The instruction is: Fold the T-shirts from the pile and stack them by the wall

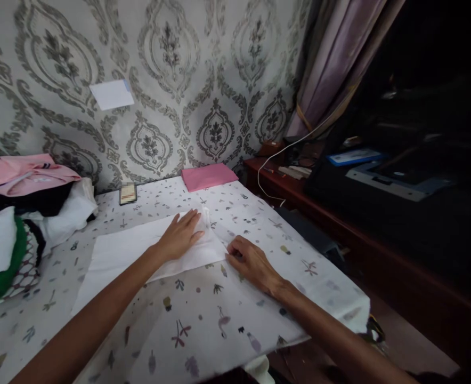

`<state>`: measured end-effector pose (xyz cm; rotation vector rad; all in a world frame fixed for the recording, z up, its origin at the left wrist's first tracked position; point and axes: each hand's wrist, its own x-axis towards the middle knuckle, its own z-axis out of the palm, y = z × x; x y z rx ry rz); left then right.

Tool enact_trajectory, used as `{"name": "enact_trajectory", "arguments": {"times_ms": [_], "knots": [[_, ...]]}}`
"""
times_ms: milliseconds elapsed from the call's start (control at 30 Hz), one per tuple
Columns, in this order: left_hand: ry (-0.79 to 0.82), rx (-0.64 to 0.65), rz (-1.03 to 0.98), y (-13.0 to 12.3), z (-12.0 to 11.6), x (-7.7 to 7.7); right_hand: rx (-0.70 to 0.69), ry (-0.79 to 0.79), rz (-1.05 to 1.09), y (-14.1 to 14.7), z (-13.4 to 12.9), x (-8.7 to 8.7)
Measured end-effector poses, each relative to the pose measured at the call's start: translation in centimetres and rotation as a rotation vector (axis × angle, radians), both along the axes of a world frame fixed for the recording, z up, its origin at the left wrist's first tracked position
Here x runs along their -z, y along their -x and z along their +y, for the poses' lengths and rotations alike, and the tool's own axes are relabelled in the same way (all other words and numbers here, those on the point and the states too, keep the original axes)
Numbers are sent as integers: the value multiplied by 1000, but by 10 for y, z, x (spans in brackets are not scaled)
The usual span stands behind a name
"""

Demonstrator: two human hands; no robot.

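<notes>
A white cloth [127, 245], folded into a long strip, lies across the patterned bedsheet [203, 330]. My left hand [180, 234] rests flat on its right part, fingers stretched out. At the cloth's right end, my right hand [251, 261] has its fingers curled and pinches the near corner. The cloth's far right edge looks slightly rumpled just past my left fingertips. Beyond it, near the wall, lies a folded pink cloth [209, 177].
Heaped clothes [31, 176] in pink, black, white and green lie on the left. A small dark-edged rectangular object [128, 193] sits by the wall. On the right, a white cable [261, 181] hangs over a dark red wooden cabinet [255, 166].
</notes>
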<state>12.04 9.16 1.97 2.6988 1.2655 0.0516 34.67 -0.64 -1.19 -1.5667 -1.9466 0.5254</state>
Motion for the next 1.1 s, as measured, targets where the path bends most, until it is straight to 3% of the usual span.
{"name": "enact_trajectory", "arguments": {"times_ms": [100, 267, 433, 533, 633, 800, 933, 1100], "knots": [[31, -26, 40, -19, 26, 14, -9, 0, -22, -1, 1, -1], [15, -30, 21, -16, 41, 38, -24, -12, -34, 1, -3, 0], [-6, -23, -147, -14, 49, 35, 8, -3, 90, -7, 8, -6], [-58, -162, -284, -25, 60, 27, 33, -19, 139, -12, 47, -14], [-86, -344, -293, -44, 72, 21, 48, -17, 59, -10, 106, -21], [-71, -512, -265, -70, 83, 20, 66, 92, -17, 9, 187, -15], [-59, -577, -290, -74, 85, 24, -20, 119, -16, 14, 210, -2], [-5, -615, -487, -68, 87, 29, -72, 154, -1, 8, 219, 4]]}}
